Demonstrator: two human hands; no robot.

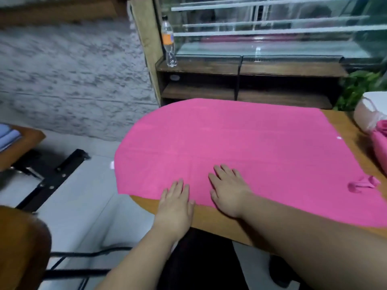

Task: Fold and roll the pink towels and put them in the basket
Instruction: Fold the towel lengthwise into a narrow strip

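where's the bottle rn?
Head view, upper middle: the plastic bottle stands at the left end of the wooden shelf unit, beside the glass case, beyond the pink towel.

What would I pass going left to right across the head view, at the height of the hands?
A black metal frame on the floor, left hand, right hand, then the small loop on the pink towel. The towel itself spans under both hands, so it has no single place.
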